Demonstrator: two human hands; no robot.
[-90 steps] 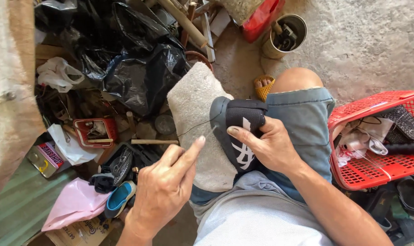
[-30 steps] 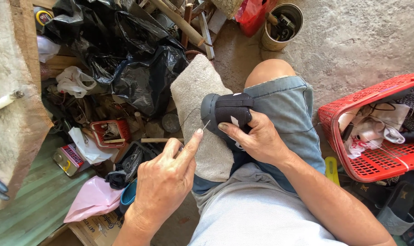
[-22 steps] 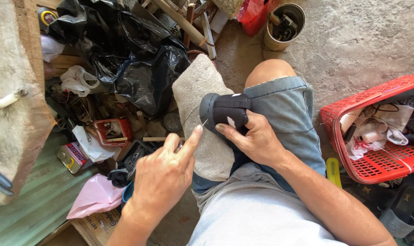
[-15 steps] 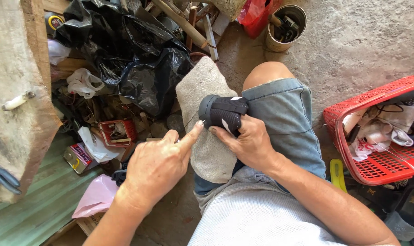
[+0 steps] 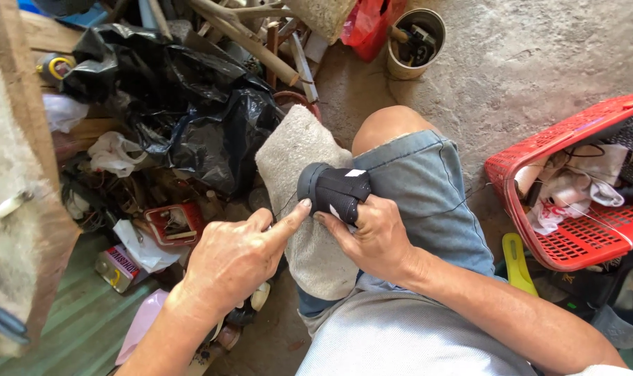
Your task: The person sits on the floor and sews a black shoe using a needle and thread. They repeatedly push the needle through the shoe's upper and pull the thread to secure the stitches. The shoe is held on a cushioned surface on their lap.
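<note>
A small black shoe rests on a beige cloth draped over my bent knee in blue denim shorts. My right hand grips the shoe from below and behind, thumb against its side. My left hand reaches in from the left, index finger stretched out with its tip touching the shoe's left edge, the other fingers curled. A thin dark thread runs down from that spot. The needle seen earlier at my fingertip is hidden under the finger.
Black plastic bags and scrap wood are piled at the left and back. A small red box lies among the clutter. A tin can with tools stands behind. A red basket of rags sits right, beside a yellow tool.
My left hand has moved from pulling the thread out to the left back in to the shoe, fingertip now against its edge. My right hand has kept its hold on the shoe.
</note>
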